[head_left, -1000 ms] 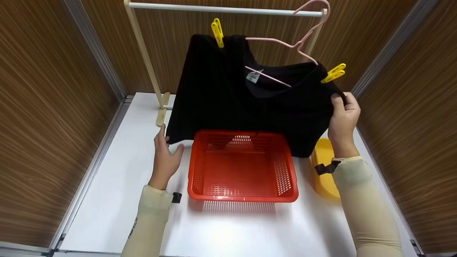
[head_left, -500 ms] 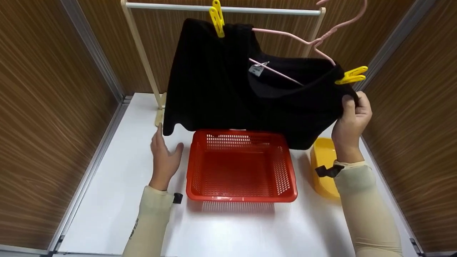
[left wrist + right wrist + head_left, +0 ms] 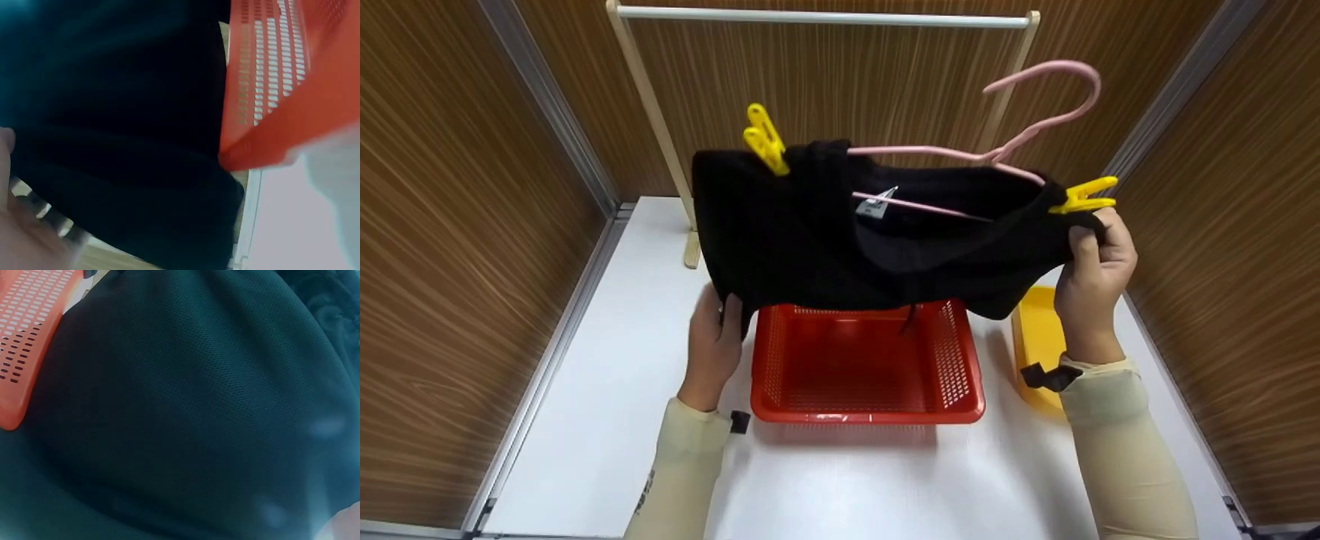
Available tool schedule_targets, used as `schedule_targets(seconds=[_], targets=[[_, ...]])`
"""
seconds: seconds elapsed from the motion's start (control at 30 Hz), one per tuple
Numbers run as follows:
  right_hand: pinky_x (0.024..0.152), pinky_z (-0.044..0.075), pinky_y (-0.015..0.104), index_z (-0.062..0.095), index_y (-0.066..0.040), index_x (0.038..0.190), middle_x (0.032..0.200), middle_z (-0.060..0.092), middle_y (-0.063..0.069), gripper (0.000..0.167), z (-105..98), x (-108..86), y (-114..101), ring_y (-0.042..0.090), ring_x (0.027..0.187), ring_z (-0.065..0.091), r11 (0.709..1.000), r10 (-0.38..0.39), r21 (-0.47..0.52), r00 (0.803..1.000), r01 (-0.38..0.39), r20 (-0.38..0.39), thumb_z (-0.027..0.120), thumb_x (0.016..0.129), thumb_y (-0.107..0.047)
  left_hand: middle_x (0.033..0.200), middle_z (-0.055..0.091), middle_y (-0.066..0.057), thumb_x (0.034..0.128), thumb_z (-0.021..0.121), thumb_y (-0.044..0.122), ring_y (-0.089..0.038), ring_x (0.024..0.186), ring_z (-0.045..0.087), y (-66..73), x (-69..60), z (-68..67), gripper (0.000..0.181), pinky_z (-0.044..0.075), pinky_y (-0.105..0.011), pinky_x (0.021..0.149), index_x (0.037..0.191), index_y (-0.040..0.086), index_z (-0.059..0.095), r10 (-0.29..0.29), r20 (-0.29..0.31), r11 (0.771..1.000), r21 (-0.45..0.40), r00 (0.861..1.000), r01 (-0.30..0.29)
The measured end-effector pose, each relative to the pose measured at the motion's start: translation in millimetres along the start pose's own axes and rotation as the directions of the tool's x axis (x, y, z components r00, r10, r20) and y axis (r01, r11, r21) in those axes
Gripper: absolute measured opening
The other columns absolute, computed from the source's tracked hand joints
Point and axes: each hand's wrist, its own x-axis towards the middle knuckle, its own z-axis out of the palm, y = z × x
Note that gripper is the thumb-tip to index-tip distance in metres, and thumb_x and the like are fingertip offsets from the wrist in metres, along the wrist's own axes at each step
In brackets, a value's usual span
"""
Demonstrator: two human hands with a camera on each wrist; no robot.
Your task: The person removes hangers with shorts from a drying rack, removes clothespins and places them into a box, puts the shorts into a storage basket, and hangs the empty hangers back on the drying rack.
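Note:
A black shirt (image 3: 795,247) hangs on a pink hanger (image 3: 934,152) in the head view, its pale label (image 3: 874,206) showing inside the neck opening. Yellow clothespins (image 3: 766,140) grip it at both shoulders. My left hand (image 3: 712,341) holds the lower left edge of the cloth, thumb in front and fingers mostly hidden behind. At the right end, my right hand (image 3: 1099,274) pinches the cloth just below the other yellow clothespin (image 3: 1084,196). Dark cloth fills most of both wrist views. A thin dark strip dangles below the shirt's middle.
Beneath the shirt stands a red perforated basket (image 3: 870,417). A yellow container (image 3: 1035,345) sits beside the right forearm, partly covered. Behind is a clothes rack with a white rail (image 3: 825,16). Wood-patterned panels (image 3: 457,262) enclose the white table (image 3: 607,375).
The shirt and hanger have come down and nearer, so the hanger's whole hook shows below the rail. My left hand, apart from the cloth before, now holds its lower left edge.

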Motion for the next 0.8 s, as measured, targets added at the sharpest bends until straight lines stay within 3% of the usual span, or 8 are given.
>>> schedule_targets(seconds=[0.1,0.23,0.37,0.5,0.6,0.67,0.77,0.8], targets=[[0.071,0.040,0.029,0.052,0.021,0.085,0.077,0.049,0.010,0.010,-2,-5.3,3,0.022,0.075,0.047,1.000,0.000,-0.020,1.000,0.000,0.005,0.047,0.091,0.014,0.104,0.061,-0.006,0.1117,0.041,0.015,-0.020,0.095,0.061,11.9,-3.9,6.0,0.029,0.048,-0.037,0.085,0.133,0.006,0.057,-0.007,0.059,1.000,-0.025,0.998,0.008],[0.073,0.040,0.030,0.052,0.021,0.087,0.079,0.048,0.009,0.010,-8,-13.7,12,0.023,0.078,0.047,0.998,0.014,-0.055,1.000,-0.013,0.020,0.048,0.092,0.013,0.115,0.066,-0.006,0.1118,0.040,0.014,-0.019,0.110,0.064,27.6,-8.5,15.4,0.033,0.050,-0.041,0.095,0.139,0.007,0.056,0.022,0.166,0.999,-0.049,0.986,-0.014],[0.074,0.041,0.029,0.053,0.020,0.088,0.080,0.053,0.009,0.012,-12,-24.6,22,0.023,0.079,0.049,0.994,0.025,-0.103,0.998,-0.020,0.050,0.051,0.092,0.010,0.144,0.059,-0.004,0.1116,0.040,0.011,-0.019,0.133,0.055,37.4,-15.2,23.9,0.040,0.043,-0.044,0.110,0.151,0.009,0.049,0.059,0.294,0.996,-0.075,0.954,-0.039],[0.070,0.039,0.028,0.051,0.020,0.083,0.078,0.053,0.005,0.014,-14,-35.5,30,0.020,0.074,0.049,0.986,0.026,-0.168,0.996,-0.011,0.088,0.054,0.090,0.009,0.141,0.059,0.000,0.1116,0.043,0.015,-0.017,0.128,0.056,40.3,-23.7,33.1,0.036,0.043,-0.045,0.109,0.146,0.012,0.053,0.037,0.400,0.998,-0.058,0.916,-0.014],[0.069,0.037,0.026,0.049,0.020,0.081,0.076,0.052,0.001,0.015,-14,-41.7,31,0.017,0.071,0.048,0.974,0.034,-0.227,0.992,-0.005,0.124,0.056,0.088,0.008,0.136,0.061,-0.001,0.1113,0.047,0.023,-0.018,0.121,0.058,38.7,-30.2,40.4,0.033,0.044,-0.045,0.107,0.142,0.013,0.056,-0.041,0.474,0.999,0.042,0.879,0.024],[0.068,0.037,0.025,0.049,0.020,0.080,0.075,0.050,0.000,0.015,-15,-43.9,29,0.014,0.071,0.047,0.965,0.052,-0.262,0.986,-0.009,0.159,0.056,0.088,0.009,0.136,0.060,-0.005,0.1099,0.051,0.029,-0.020,0.118,0.058,37.4,-33.8,41.4,0.033,0.045,-0.046,0.106,0.137,0.012,0.058,-0.092,0.536,0.991,0.129,0.839,0.026],[0.069,0.036,0.024,0.050,0.019,0.079,0.076,0.050,-0.002,0.012,-25,-44.8,33,0.012,0.072,0.047,0.953,0.098,-0.302,0.969,-0.026,0.225,0.055,0.087,0.012,0.117,0.067,-0.007,0.1059,0.059,0.034,-0.021,0.103,0.063,33.1,-35.0,27.3,0.029,0.050,-0.045,0.096,0.118,0.010,0.066,-0.116,0.633,0.977,0.212,0.765,-0.027],[0.069,0.037,0.024,0.051,0.019,0.079,0.076,0.050,-0.002,0.011,-29,-45.1,34,0.012,0.073,0.047,0.949,0.117,-0.314,0.962,-0.035,0.247,0.055,0.088,0.013,0.107,0.069,-0.005,0.1042,0.061,0.036,-0.019,0.096,0.064,31.8,-34.7,18.5,0.027,0.052,-0.043,0.091,0.110,0.011,0.069,-0.131,0.643,0.973,0.230,0.754,-0.028]])
